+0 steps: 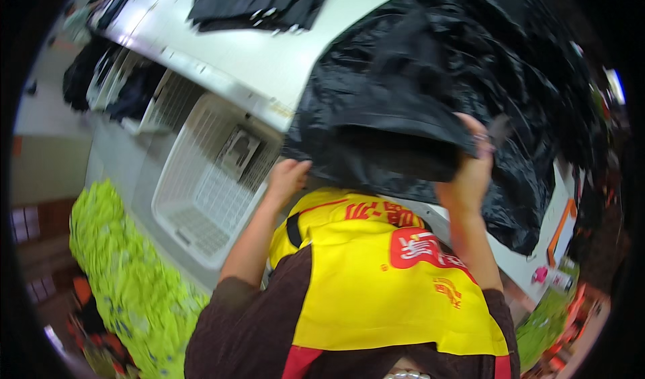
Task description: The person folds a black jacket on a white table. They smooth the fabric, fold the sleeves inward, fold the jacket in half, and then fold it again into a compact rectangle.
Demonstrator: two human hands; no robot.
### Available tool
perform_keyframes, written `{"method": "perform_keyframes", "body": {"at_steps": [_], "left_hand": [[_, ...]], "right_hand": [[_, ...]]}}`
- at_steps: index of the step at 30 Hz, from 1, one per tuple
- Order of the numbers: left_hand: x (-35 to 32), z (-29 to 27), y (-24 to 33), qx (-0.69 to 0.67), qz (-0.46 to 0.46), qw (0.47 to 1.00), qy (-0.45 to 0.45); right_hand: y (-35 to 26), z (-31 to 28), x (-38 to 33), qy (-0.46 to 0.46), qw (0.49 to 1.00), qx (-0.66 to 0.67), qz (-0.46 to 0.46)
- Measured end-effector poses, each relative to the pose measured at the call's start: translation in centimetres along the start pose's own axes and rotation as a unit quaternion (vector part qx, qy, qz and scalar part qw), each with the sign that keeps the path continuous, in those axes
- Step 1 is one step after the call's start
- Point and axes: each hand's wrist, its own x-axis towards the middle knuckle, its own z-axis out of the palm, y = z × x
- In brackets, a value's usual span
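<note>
A large black, shiny garment [396, 63] spreads over the right part of the white table and hangs over its near edge; its exact kind does not show. My left hand [289, 177] is closed in a pinch on its lower left corner. On the other side, my right hand [470, 167] grips the rim of a wide opening in the cloth, thumb and fingers wrapped round the edge. The opening gapes dark between both hands, facing me.
Folded black cloth pieces [262, 3] lie on the far part of the white table [222, 50]. Below its edge, at left, stands a white plastic basket [195, 224] with a small grey item inside. A lime-green cloth heap [127, 278] lies at lower left. A small bottle [554, 277] is at right.
</note>
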Motion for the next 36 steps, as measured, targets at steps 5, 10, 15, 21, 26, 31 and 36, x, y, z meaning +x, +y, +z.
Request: {"method": "perform_keyframes", "body": {"at_steps": [5,10,15,21,26,31,36], "left_hand": [[7.7,-12.7,1.8,0.029,0.349,0.913,0.207],[1.8,-3.6,13.5,0.128,0.432,0.861,0.235],[-3.4,12.6,13.9,0.369,0.541,0.74,-0.154],[-1.3,26.5,5.5,0.457,0.596,0.613,-0.244],[2.7,28.8,4.6,0.445,0.644,0.592,-0.19],[12.7,18.7,9.6,0.542,0.534,0.649,-0.023],[13.1,14.9,16.2,0.708,0.325,0.618,0.099]], "right_hand": [[1.7,4.9,0.4,-0.212,0.946,-0.208,-0.127],[3.3,2.8,-0.2,-0.465,0.848,-0.23,0.107],[1.5,-9.4,-0.2,0.021,0.953,-0.283,-0.105],[1.4,-31.8,-2.7,0.283,0.64,-0.704,-0.117],[8.8,-30.6,-4.1,0.215,0.792,-0.57,-0.047],[7.8,-26.0,-4.7,0.026,0.943,-0.327,-0.056],[1.4,-32.1,-9.3,0.233,0.834,-0.467,-0.179]]}}
